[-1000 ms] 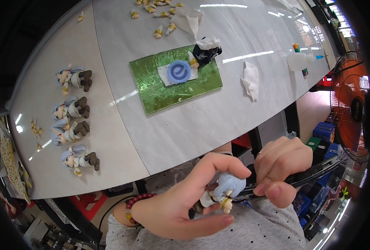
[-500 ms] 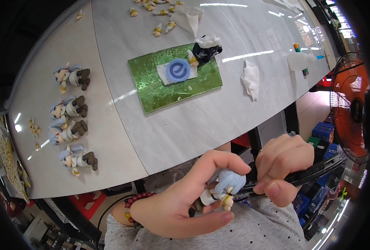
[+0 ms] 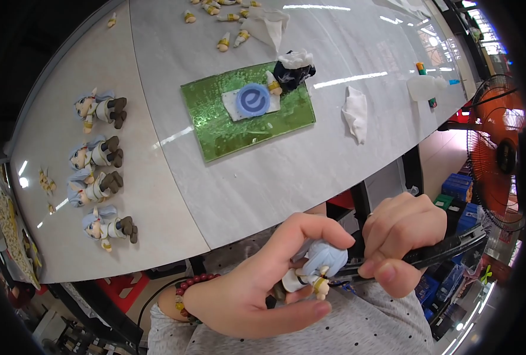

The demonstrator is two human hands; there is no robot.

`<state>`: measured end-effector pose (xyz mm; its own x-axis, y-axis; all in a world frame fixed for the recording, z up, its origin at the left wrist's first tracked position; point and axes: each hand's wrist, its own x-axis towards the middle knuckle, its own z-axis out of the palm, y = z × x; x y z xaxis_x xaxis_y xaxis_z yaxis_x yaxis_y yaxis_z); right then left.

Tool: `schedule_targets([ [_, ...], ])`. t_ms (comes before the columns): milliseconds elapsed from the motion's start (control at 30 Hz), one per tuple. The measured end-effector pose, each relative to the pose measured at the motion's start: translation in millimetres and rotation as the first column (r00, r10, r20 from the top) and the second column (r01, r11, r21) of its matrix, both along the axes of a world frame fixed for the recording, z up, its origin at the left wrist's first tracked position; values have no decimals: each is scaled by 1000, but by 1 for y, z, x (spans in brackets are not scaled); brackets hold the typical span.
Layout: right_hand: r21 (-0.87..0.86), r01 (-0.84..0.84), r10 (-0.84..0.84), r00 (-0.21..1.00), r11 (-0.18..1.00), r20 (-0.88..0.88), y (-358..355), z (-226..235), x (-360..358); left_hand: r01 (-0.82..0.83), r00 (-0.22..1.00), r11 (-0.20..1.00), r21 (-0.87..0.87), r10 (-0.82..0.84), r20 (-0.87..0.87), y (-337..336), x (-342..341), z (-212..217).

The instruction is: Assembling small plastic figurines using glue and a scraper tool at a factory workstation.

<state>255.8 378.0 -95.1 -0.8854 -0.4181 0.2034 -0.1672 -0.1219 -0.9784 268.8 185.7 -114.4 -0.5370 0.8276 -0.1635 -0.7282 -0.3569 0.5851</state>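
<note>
My left hand (image 3: 245, 291) is closed round a small doll figurine (image 3: 328, 258) with pale blue hair, a white outfit and gold trim, low in front of my lap. Thumb and index finger curl about its head and body. In my right fist (image 3: 404, 236) is a long, slim black tool (image 3: 446, 248); its narrow end reaches the figurine, though the contact point is partly hidden. Similar figurines (image 3: 100, 109) lie in a column on the table's left part. A green mat (image 3: 215, 139) bears a round blue dish (image 3: 253, 99) on a white pad.
Several small white-and-gold doll arms (image 3: 223, 42) lie at the far side by a white cloth (image 3: 267, 26). A dark container with white stuffing (image 3: 295, 68) stands at the mat's corner. Another folded cloth (image 3: 356, 115) and a bottle (image 3: 424, 89) lie right; beyond is an orange fan (image 3: 496, 148).
Both hands keep their hold and almost the same place. The figurine has shifted very slightly left, and the view has moved a little.
</note>
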Motion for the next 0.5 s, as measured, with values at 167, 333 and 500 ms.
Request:
schedule_targets([
  [167, -8, -18, 17, 998, 1000, -56, 1, -1, 1, 0, 997, 1000, -7, -1, -76, -1, -1, -2],
  [333, 11, 9, -8, 996, 1000, -88, -5, -1, 1, -64, 994, 998, -9, 63, -84, -3, 3, -7],
  [500, -1, 52, -51, 990, 999, -134, -10, 1, 2, -52, 998, 998, -43, 51, -25, -5, 4, -7],
])
